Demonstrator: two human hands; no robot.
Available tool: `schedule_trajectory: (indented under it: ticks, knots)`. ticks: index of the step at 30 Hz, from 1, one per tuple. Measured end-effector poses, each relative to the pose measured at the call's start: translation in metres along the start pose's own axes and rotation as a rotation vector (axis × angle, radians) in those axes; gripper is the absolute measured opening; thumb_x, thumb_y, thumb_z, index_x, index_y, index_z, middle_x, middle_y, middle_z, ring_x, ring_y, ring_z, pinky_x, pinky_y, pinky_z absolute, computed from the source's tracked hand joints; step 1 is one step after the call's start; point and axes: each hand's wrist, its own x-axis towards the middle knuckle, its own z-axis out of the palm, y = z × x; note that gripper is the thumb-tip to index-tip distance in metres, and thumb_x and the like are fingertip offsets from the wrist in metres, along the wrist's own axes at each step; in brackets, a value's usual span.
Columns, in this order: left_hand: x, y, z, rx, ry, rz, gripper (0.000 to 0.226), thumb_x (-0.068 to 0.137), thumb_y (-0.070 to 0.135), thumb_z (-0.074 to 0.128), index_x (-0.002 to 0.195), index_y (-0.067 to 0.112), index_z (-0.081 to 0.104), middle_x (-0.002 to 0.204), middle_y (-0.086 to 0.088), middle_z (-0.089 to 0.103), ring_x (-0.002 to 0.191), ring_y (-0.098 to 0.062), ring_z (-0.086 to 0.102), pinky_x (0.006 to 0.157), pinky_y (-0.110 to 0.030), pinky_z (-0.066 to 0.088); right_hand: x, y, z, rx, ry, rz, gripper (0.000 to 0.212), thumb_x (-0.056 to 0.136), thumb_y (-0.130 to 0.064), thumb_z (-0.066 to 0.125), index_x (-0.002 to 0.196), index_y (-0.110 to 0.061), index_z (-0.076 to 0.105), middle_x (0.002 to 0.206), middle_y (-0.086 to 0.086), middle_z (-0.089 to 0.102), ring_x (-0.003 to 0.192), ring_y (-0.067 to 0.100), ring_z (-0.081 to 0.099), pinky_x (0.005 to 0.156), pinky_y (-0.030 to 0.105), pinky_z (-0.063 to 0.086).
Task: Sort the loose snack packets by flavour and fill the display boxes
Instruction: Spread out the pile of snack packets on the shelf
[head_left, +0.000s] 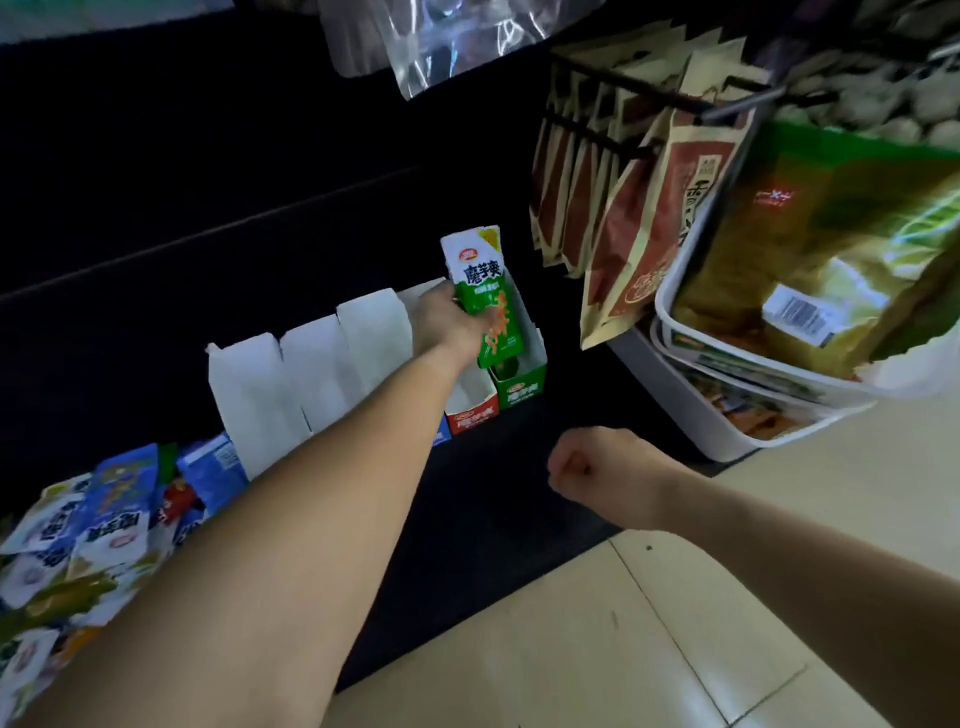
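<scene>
My left hand reaches far forward and grips a green and white snack packet, holding it upright over the green display box at the right end of the row. A red display box stands just left of it, then a blue-fronted box mostly hidden by my forearm, and more white-walled boxes further left. A pile of loose snack packets, blue, white, green and red, lies at the lower left. My right hand hovers as a fist above the dark mat, holding nothing.
White baskets with large snack bags stand at the right. Brown packets hang from a black rack above them. A clear plastic bag hangs at the top. The boxes sit on a dark mat bordered by pale floor tiles.
</scene>
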Motion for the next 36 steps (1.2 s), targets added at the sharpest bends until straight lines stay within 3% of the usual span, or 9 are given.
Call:
schedule_trajectory:
  ticks: [6,10,18,26,30,33,36]
  knots:
    - [0.016,-0.003,0.022,0.437,0.050,0.122,0.034,0.091,0.031,0.071,0.119,0.012,0.064,0.109,-0.011,0.072,0.091,-0.027,0.069,0.067,-0.027,0.047,0.018,0.013,0.015,0.040,0.010,0.023,0.009,0.092,-0.031,0.059,0.095,-0.032,0.066,0.094,-0.011,0.068,0.089,0.010,0.063,0.079,0.030,0.054]
    - [0.015,0.000,0.034,0.585,-0.023,0.147,0.035,0.094,0.021,0.067,0.124,0.007,0.055,0.117,-0.018,0.066,0.107,-0.037,0.065,0.078,-0.038,0.052,0.019,0.015,0.022,0.046,0.009,0.034,0.009,0.092,-0.030,0.059,0.096,-0.031,0.066,0.095,-0.011,0.068,0.090,0.011,0.063,0.080,0.030,0.054]
    - [0.005,-0.010,0.043,0.778,0.031,0.155,0.040,0.091,0.032,0.064,0.126,0.015,0.052,0.117,-0.018,0.058,0.107,-0.037,0.056,0.074,-0.035,0.036,0.021,0.020,0.025,0.097,0.034,0.051,0.009,0.090,-0.029,0.058,0.094,-0.031,0.065,0.092,-0.013,0.067,0.086,0.008,0.063,0.076,0.027,0.053]
    - [0.009,-0.021,0.039,0.500,0.044,0.066,0.053,0.082,0.043,0.076,0.125,0.025,0.052,0.109,-0.011,0.060,0.099,-0.035,0.061,0.070,-0.034,0.045,0.023,0.026,0.033,0.148,0.052,0.061,0.006,0.091,-0.031,0.060,0.096,-0.033,0.063,0.090,-0.012,0.066,0.082,0.008,0.062,0.068,0.022,0.048]
    - [0.011,-0.024,0.039,0.322,0.024,0.028,0.046,0.080,0.037,0.079,0.121,0.027,0.062,0.110,-0.009,0.068,0.102,-0.030,0.064,0.084,-0.038,0.056,0.026,0.024,0.033,0.172,0.069,0.045,0.006,0.092,-0.030,0.061,0.096,-0.034,0.063,0.089,-0.013,0.066,0.079,0.003,0.060,0.061,0.014,0.043]
    - [0.013,-0.027,0.039,0.279,-0.010,0.013,0.038,0.081,0.033,0.078,0.116,0.025,0.069,0.109,-0.009,0.068,0.104,-0.030,0.063,0.088,-0.037,0.055,0.026,0.022,0.034,0.181,0.072,0.045,0.007,0.093,-0.029,0.061,0.096,-0.035,0.063,0.087,-0.014,0.065,0.077,0.002,0.060,0.059,0.011,0.041]
    - [0.012,-0.029,0.040,0.302,-0.015,0.029,0.036,0.081,0.036,0.078,0.114,0.023,0.070,0.102,-0.008,0.064,0.107,-0.031,0.059,0.078,-0.030,0.048,0.026,0.021,0.036,0.188,0.074,0.036,0.007,0.093,-0.028,0.061,0.096,-0.035,0.063,0.084,-0.015,0.064,0.074,-0.001,0.058,0.057,0.008,0.040]
